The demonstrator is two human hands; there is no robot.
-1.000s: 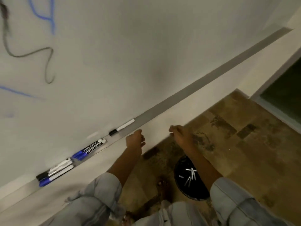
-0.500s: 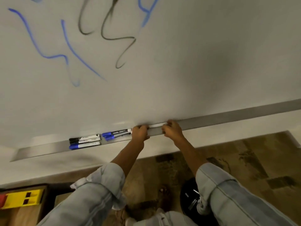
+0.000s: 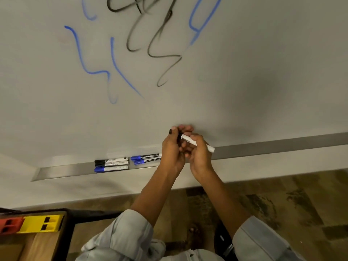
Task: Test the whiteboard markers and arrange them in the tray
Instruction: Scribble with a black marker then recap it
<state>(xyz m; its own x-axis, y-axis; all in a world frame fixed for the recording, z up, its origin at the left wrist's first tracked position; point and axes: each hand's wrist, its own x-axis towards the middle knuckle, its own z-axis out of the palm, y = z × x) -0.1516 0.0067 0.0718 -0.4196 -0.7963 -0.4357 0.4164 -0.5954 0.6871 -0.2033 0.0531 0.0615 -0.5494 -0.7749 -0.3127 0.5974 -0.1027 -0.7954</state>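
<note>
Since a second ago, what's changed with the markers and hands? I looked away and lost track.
The black-capped marker left the tray: both hands lifted it in front of the whiteboard. The right hand now holds its white barrel, and the left hand has a grip on the cap end. The five markers in the tray stayed put.

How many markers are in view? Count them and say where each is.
6. Three markers lie together at the tray's left, two blue-capped ones right of them, and one is held between left hand and right hand above the tray. The hands may hide more.
</note>
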